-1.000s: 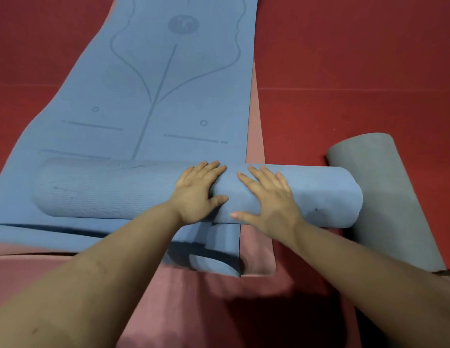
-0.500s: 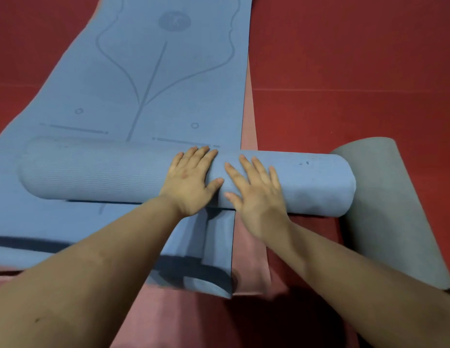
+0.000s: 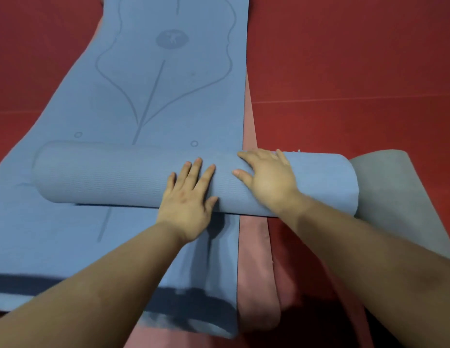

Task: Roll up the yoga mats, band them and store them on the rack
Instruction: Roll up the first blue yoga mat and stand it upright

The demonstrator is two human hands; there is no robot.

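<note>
A blue yoga mat (image 3: 168, 101) with a printed leaf outline lies flat on the red floor, stretching away from me. Its near part is wound into a thick blue roll (image 3: 105, 175) lying crosswise, the right end sticking out past the mat's edge. My left hand (image 3: 188, 197) presses flat on the roll's near side with fingers spread. Further right, my right hand (image 3: 266, 179) lies over the top of the roll, fingers reaching to its far side. More blue mat (image 3: 55, 247) lies flat under and in front of the roll.
A pink mat (image 3: 256, 272) lies beneath the blue one, showing along its right edge. A grey rolled mat (image 3: 399, 197) lies at the right, touching the blue roll's end. Red padded floor (image 3: 357, 71) surrounds everything.
The blue roll has travelled away from me over the flat mat, covering more of the printed lines. My right hand has shifted right and over the roll's top; the left hand followed.
</note>
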